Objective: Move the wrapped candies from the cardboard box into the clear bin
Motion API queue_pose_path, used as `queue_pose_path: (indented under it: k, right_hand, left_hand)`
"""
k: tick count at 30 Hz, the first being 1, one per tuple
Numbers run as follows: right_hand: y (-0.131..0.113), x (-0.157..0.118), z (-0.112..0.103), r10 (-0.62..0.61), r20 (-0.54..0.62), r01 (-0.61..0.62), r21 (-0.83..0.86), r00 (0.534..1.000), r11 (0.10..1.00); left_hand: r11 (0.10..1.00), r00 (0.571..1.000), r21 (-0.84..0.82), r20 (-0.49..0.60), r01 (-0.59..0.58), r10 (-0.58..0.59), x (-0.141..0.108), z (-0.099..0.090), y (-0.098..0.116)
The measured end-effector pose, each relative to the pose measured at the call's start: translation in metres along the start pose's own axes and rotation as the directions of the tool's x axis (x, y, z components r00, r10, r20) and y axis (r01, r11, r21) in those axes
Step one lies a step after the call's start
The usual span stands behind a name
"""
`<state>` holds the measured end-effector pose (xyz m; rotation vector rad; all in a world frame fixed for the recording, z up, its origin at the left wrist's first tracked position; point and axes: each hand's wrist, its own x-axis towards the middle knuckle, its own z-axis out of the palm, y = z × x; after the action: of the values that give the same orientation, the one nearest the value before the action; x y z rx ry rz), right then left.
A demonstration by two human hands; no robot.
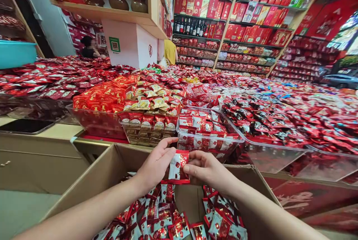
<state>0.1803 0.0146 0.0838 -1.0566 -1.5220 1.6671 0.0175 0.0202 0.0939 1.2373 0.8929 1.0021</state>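
Between my two hands, red and white candy packets are held upright above an open cardboard box. My left hand grips their left side, thumb against the front. My right hand pinches the right side, with its fingers curled behind. Loose packets of the same look lie in the box below, with bare cardboard showing between two heaps. Just beyond my hands, a clear bin holds rows of similar red and white packets.
Beside that bin stand a bin of durian packets and one of red-orange packets. A dark tablet lies at left. Bins of black and red packets are at right. Two people are farther back.
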Motion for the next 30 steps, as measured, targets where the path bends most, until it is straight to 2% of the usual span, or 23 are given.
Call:
queue_pose_path:
  k: [2, 6, 9, 12, 14, 18, 22, 24, 27, 30]
  right_hand:
    - [0.002, 0.002, 0.002, -0.012, -0.011, 0.013, 0.09, 1.0, 0.996]
    - [0.005, 0.001, 0.001, -0.053, -0.026, 0.055, 0.058, 0.998, 0.997]
    - [0.012, 0.0, -0.001, -0.153, -0.092, 0.15, -0.043, 0.984, 0.988]
    - [0.016, -0.001, 0.002, -0.249, -0.171, 0.211, -0.215, 0.953, 0.954]
    - [0.014, -0.004, 0.006, -0.293, -0.149, 0.243, -0.281, 0.945, 0.928]
    - [0.007, -0.01, 0.013, -0.372, -0.017, 0.351, -0.292, 0.928, 0.89]
    - [0.005, -0.011, 0.009, -0.374, -0.105, 0.336, -0.265, 0.922, 0.904]
    - [0.006, -0.01, 0.006, -0.351, -0.105, 0.31, -0.288, 0.93, 0.906]
    - [0.007, -0.01, 0.002, -0.304, -0.064, 0.269, -0.319, 0.95, 0.909]
    - [0.007, -0.011, 0.003, -0.326, -0.102, 0.281, -0.311, 0.94, 0.908]
  left_hand:
    - [1.0, 1.0, -0.008, 0.005, 0.004, -0.004, -0.004, 0.002, 0.0]
    - [0.997, 1.0, 0.076, 0.008, -0.002, 0.001, -0.007, 0.001, -0.003]
    - [0.995, 1.0, 0.102, -0.007, 0.021, -0.02, -0.009, 0.003, -0.005]
    - [0.992, 0.992, 0.044, 0.029, 0.121, -0.123, -0.014, 0.007, -0.007]
    - [0.971, 0.968, -0.068, 0.121, 0.23, -0.221, -0.018, 0.009, -0.008]
    - [0.851, 0.877, -0.278, 0.327, 0.446, -0.353, -0.02, 0.012, -0.01]
    - [0.76, 0.796, -0.296, 0.41, 0.578, -0.446, -0.019, 0.012, -0.007]
    - [0.719, 0.766, -0.315, 0.441, 0.62, -0.467, -0.018, 0.011, -0.005]
    - [0.681, 0.754, -0.362, 0.474, 0.637, -0.454, -0.019, 0.01, -0.003]
    - [0.722, 0.782, -0.362, 0.48, 0.589, -0.398, -0.022, 0.01, -0.003]
